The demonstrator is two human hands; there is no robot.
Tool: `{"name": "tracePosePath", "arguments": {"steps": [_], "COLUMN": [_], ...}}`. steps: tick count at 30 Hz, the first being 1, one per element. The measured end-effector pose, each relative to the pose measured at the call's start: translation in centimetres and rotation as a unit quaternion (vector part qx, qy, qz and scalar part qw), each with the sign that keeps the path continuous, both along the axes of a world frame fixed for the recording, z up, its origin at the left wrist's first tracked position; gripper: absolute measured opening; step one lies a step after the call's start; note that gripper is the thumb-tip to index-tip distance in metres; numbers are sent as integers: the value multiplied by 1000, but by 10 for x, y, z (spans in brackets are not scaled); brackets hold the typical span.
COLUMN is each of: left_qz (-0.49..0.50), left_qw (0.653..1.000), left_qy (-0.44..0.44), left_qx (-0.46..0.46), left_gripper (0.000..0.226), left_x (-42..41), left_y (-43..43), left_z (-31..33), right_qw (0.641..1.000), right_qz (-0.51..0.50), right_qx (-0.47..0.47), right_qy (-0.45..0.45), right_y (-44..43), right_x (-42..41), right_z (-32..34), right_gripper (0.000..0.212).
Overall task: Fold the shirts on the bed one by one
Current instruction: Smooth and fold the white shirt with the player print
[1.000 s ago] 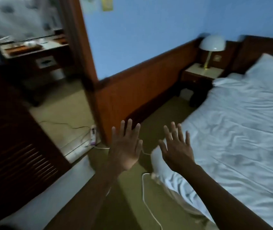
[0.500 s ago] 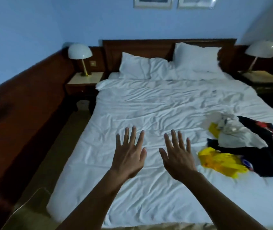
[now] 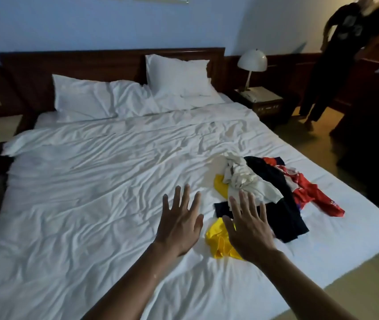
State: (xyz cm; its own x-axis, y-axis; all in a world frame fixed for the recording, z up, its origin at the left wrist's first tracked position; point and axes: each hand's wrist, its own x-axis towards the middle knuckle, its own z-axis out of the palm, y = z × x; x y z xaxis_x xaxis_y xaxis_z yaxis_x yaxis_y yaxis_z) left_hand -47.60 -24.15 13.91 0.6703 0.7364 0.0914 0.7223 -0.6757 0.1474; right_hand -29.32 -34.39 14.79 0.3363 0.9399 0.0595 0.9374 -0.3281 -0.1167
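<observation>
Shirts (image 3: 256, 183) lay in one loose heap on the bed (image 3: 356, 236), on its right half toward the near corner, with the rumpled white sheet (image 3: 80, 204) stretching away to their left. Two pillows (image 3: 87, 98) leaned at the headboard (image 3: 68, 63). A lamp (image 3: 252, 60) stood on the nightstand (image 3: 262, 95) beyond the bed's right side, and another person (image 3: 345, 42) stood by the far wall.

In the heap we made out a black shirt (image 3: 283, 211) spread widest, a red shirt (image 3: 310, 195) trailing off to the right, a white shirt (image 3: 248, 179) crumpled on top and a yellow shirt (image 3: 218, 241) poking out at the near edge.

Our left hand (image 3: 179, 225) hovered over the sheet just beside the heap. Our right hand (image 3: 248, 229) was in front of the yellow and black cloth, and we could not tell whether it touched. The fingers (image 3: 185, 197) of both were straight and spread wide, with nothing in them.

We judged the shirts light, soft and limp, likely to drag their neighbours along where they tangled. The white shirt on top seemed the one to lift first, pinched at the shoulders or collar if those could be found, then laid flat on the sheet to the left.
</observation>
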Motion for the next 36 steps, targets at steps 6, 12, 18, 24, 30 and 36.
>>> {"name": "tracePosePath", "arguments": {"steps": [6,12,18,24,30,36], "left_qz": [-47,-51,-25,-10,5,111], "left_qw": [999,997,992,980,956,935], "left_qy": [5,23,31,11,133,0], "left_qx": [-22,-49,-121,-200,-262,-337], "left_gripper": [65,66,66,75,113,95], "left_x": [99,222,337,410,456,465], "left_y": [65,139,205,258,300,311], "left_z": [-23,-61,-109,-185,-251,-316], "right_qw": [1000,999,994,978,947,963], "right_qz": [-11,-3,42,81,140,69], "right_qx": [-16,-47,-92,-190,-275,-200], "right_qy": [4,1,30,39,88,167], "right_y": [49,120,200,272,323,346], "right_x": [90,210,321,395,430,436], "right_z": [-12,-46,-94,-168,-239,-285], "right_gripper": [84,75,72,70,88,67]}}
